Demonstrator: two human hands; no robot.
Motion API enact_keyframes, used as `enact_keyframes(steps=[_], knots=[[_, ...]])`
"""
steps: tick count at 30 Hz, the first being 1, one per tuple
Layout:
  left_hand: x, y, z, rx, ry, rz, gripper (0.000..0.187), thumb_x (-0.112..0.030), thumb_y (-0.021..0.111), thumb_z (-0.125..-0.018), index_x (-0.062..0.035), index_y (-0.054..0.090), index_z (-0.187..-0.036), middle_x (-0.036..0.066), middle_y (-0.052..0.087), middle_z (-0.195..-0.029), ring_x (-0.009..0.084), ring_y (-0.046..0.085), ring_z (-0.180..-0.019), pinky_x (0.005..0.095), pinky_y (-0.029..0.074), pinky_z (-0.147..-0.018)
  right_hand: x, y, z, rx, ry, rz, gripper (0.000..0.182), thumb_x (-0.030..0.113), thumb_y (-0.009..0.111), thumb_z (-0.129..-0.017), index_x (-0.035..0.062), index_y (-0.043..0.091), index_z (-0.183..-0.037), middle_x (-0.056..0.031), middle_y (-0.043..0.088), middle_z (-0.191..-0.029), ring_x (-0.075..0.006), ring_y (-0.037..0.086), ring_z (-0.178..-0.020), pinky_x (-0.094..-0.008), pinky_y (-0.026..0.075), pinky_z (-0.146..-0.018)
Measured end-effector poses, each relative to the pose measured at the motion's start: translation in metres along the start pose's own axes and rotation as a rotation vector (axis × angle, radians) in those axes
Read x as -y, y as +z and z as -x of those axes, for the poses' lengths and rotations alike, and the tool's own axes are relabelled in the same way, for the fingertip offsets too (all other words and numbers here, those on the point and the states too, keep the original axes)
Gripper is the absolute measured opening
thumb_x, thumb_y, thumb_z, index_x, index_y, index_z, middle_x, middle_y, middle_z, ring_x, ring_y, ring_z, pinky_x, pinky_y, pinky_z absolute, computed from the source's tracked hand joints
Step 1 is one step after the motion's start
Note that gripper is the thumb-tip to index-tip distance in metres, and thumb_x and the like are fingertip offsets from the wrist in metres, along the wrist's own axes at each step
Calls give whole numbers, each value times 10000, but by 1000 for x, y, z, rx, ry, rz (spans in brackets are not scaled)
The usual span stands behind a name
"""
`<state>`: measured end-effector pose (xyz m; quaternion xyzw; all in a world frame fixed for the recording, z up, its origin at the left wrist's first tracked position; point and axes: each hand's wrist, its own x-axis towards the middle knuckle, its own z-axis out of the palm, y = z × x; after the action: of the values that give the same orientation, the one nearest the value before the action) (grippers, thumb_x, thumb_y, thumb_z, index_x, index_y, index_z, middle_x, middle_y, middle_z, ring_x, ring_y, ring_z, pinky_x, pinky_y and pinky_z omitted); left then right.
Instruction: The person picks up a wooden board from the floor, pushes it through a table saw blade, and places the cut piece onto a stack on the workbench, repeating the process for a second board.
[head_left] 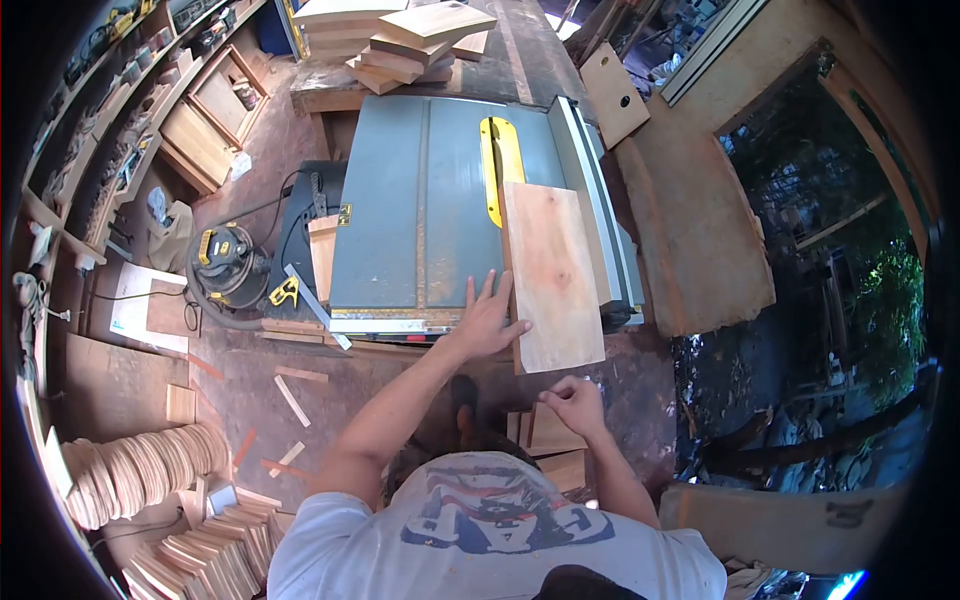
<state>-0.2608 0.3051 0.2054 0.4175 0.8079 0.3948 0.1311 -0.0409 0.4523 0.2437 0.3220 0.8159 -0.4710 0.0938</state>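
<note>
Left hand (487, 318) lies spread flat against the board (551, 270); right hand (573, 402) curled shut, empty; no legible writing.

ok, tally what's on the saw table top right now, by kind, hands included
Wooden board: 1, lying flat beside the yellow blade insert
Yellow blade insert: 1
Hands on the table: 1, the left hand, open flat against the board's edge
The right hand is curled, off the table.
Total: 3

Pale pinkish board (552, 275) with faint grain, grey saw top (420, 200) with a yellow insert (497, 165), yellow-and-black vacuum (228, 262), white printed shirt (490, 530).
</note>
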Motion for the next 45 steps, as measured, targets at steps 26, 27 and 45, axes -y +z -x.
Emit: enact_keyframes(steps=[26, 27, 45], knots=[[1, -4, 28, -309, 57, 30, 586, -254, 661, -910, -9, 460, -1402, 239, 491, -1417, 439, 332, -1409, 595, 155, -1183, 137, -58, -121, 54, -401, 1541, 1226, 388, 926, -546, -65, 291, -1493, -241, 307, -1569, -327, 338, -1450, -493, 212, -1216], [-5, -8, 48, -328, 84, 69, 550, -215, 667, -902, -10, 489, -1381, 226, 510, -1403, 422, 361, -1395, 572, 196, -1182, 139, -59, -124, 57, -394, 1540, 1230, 388, 927, -547, -64, 287, -1495, -241, 304, -1571, -326, 337, -1451, -491, 214, -1216], [184, 94, 158, -752, -1054, 1621, 646, -457, 575, -926, -4, 480, -1376, 125, 587, -1256, 259, 591, -1093, 361, 495, -866, 155, -68, -182, 26, -451, 1481, 1207, 348, 919, -531, -65, 306, -1486, -247, 310, -1567, -329, 348, -1446, -475, 243, -1213]])
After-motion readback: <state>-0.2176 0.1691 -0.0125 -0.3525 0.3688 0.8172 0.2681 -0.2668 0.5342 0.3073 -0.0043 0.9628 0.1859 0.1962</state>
